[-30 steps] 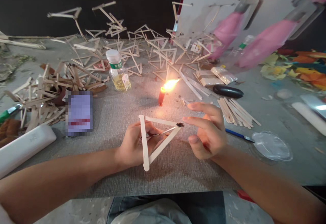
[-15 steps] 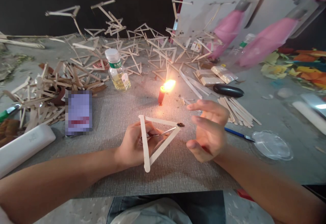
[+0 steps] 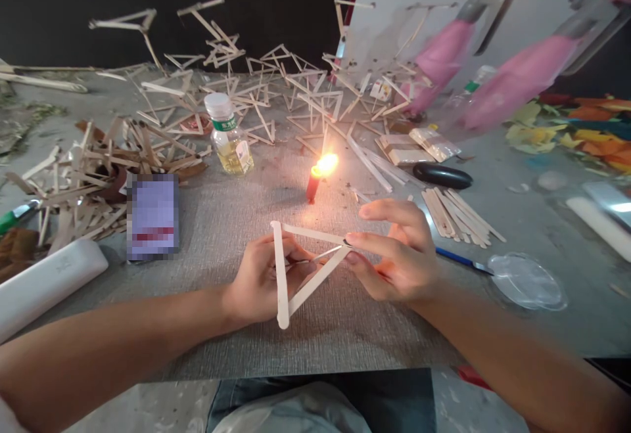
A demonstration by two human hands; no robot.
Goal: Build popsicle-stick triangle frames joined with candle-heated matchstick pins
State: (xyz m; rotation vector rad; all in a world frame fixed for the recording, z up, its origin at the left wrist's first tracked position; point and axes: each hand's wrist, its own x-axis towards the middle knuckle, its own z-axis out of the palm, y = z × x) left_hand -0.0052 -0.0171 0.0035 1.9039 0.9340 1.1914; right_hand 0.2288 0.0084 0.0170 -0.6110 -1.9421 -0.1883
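Observation:
A triangle of popsicle sticks (image 3: pixel 280 282) is held up over the table in front of me. My left hand (image 3: pixel 254 278) is closed around its left side, fingers behind the sticks. A thin pale strip (image 3: pixel 325 253) also runs from those fingers toward the right corner; what it is I cannot tell. My right hand (image 3: pixel 407 255) pinches that corner between thumb and a finger, partly covering a dark, burnt-looking spot. Its index finger is raised and apart from the sticks. Just beyond the triangle, a short red candle (image 3: pixel 312 186) stands upright and burns.
Stick frames (image 3: pixel 315 101) crowd the back. Left are a heap of sticks (image 3: pixel 98 183), a pixelated purple box (image 3: pixel 152 216), a white case (image 3: pixel 54 288) and a capped bottle (image 3: pixel 231 147). Right lie loose sticks (image 3: pixel 458 216), a blue-handled tool (image 3: pixel 458 257) and a clear plastic piece (image 3: pixel 527 282).
My right hand has moved left and closed from an open pose onto the triangle's dark corner. My left hand and the triangle have hardly moved.

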